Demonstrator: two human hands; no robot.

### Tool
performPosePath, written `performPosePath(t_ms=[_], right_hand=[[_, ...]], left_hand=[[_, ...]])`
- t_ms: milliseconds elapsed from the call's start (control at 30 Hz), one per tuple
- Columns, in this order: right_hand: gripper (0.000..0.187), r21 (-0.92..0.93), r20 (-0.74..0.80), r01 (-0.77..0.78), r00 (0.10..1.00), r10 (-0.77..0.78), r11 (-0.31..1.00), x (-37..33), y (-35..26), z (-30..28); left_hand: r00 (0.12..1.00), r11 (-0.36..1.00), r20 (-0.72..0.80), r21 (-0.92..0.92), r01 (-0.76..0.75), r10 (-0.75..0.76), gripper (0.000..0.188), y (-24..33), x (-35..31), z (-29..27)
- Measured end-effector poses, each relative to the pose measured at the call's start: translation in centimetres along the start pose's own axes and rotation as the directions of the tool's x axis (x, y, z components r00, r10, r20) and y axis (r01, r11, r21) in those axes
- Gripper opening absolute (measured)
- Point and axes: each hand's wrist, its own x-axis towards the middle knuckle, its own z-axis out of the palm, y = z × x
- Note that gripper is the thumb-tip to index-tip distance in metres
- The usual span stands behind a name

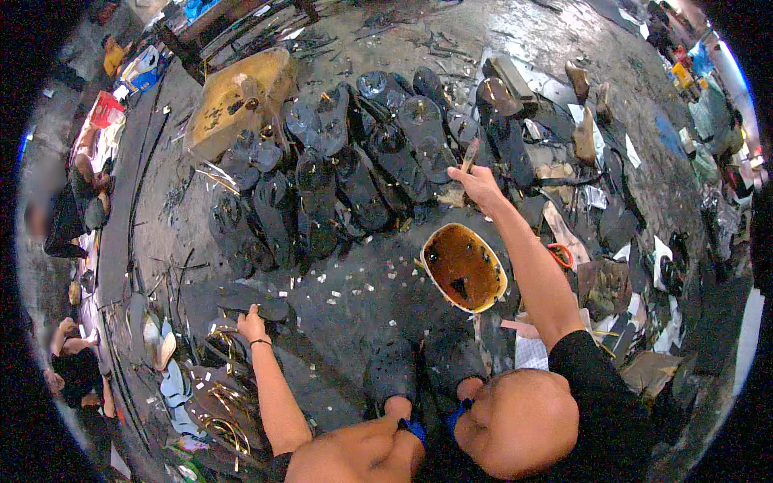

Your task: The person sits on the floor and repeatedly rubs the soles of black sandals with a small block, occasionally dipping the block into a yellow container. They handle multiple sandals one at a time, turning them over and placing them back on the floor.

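My right hand [478, 188] is closed around the handle of a small brush [469, 154] beside the near edge of the rows of dark sandals. Just below it stands an off-white tub [424, 271] with brown, glue-like liquid inside. At the lower left, my left hand [253, 325] pinches the near edge of a flat, dark shoe sole [262, 297] lying low over the floor; its far fingers are partly hidden. Several black sandals [316, 197] with round, shiny spots lie side by side ahead of me.
A yellowish block [211, 121] stands behind the sandals. Wooden shoe lasts [584, 137] and orange-handled scissors [561, 255] lie on the right among scraps. Gold-trimmed straps [225, 427] are heaped by my left forearm. Other people [84, 189] sit along the left side.
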Motion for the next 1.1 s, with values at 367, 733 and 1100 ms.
performPosePath(t_ms=[367,733,1100], right_hand=[[0.034,-0.419,0.082,0.360,0.929,-0.360,0.834,-16.3,2.2,-0.8],[0.034,-0.753,0.463,0.220,0.847,0.261,0.620,-23.4,-3.9,-8.9],[0.025,0.250,0.191,0.427,0.858,-0.476,0.869,-19.7,-8.3,9.1]], left_hand=[[0.739,0.808,0.451,0.062,-0.585,0.500,0.064,1.0,-24.8,-1.7],[0.242,0.402,0.867,0.053,-0.914,0.436,0.077,-4.8,-22.5,7.9],[0.485,0.621,0.818,-0.560,0.549,0.308,0.047,4.9,-23.9,10.6]])
